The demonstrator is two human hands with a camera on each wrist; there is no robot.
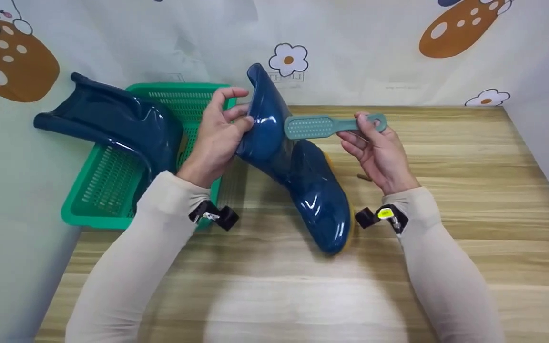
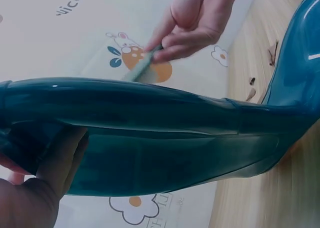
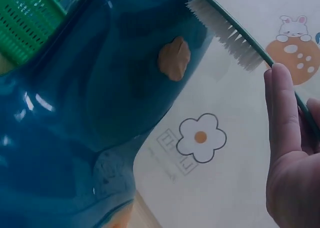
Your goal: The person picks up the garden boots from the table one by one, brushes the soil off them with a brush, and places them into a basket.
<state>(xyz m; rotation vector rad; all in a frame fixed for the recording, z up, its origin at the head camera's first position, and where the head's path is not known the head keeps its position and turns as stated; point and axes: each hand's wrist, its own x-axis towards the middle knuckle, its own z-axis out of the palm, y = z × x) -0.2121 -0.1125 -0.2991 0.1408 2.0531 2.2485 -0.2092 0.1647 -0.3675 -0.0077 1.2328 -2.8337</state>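
My left hand (image 1: 216, 138) grips the upper shaft of a glossy blue rain boot (image 1: 320, 200). The boot leans to the left, its yellow-edged sole low against the table and its toe toward me. Between thumb and fingers, my right hand (image 1: 383, 157) holds a green scrubbing brush (image 1: 310, 127) by its handle. Its white bristles (image 3: 227, 35) face the shaft near the top; whether they touch is hard to tell. In the right wrist view, a brown patch like mud (image 3: 174, 59) sticks to the shaft below the brush.
A green plastic basket (image 1: 96, 221) stands at the left, with a second blue boot (image 1: 122, 114) lying across it. Small brown flakes (image 2: 251, 94) lie on the wooden table (image 1: 470, 200) near the boot. Behind the table hangs a patterned cloth (image 1: 360, 57).
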